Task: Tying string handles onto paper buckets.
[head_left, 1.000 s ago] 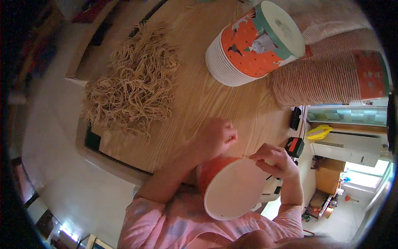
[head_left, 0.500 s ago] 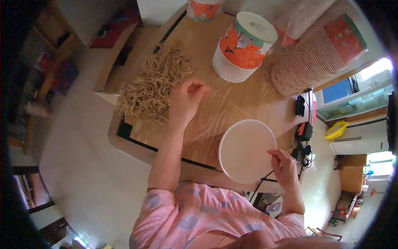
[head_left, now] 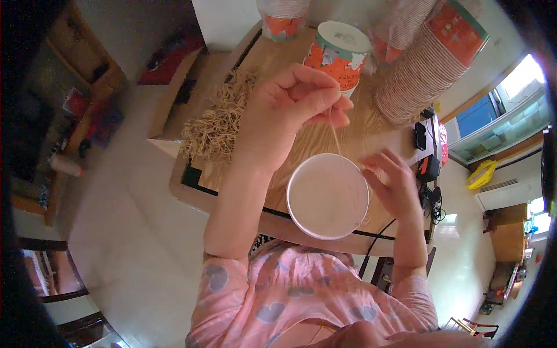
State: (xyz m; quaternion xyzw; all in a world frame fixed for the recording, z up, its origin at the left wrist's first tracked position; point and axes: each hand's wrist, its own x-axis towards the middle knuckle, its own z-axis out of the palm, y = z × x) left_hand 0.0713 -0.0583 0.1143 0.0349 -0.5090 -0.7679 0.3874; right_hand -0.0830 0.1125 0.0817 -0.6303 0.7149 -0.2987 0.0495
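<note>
My left hand (head_left: 290,116) is raised over the table, its fingertips pinched on a thin, pale strand (head_left: 336,139). The strand hangs down toward the far rim of an open white paper tub (head_left: 328,197). This tub stands near the table's front edge, and its inside faces me. Just right of its rim is my right hand (head_left: 394,182), fingers bent and blurred by motion; whether anything is between them I cannot make out. Behind my left wrist lies a tangled heap of beige twisted cords (head_left: 214,124), partly hidden by that arm.
An orange and green printed stack of paper tubs (head_left: 331,61) stands at the back of the wooden table (head_left: 278,194). A long wrapped stack of tubs (head_left: 423,69) leans at the back right. Black devices and cables (head_left: 429,168) line the right edge.
My left hand has risen and come nearer, with the strand hanging from it. My right hand has moved up along the tub's right side. The view has shifted a little.
</note>
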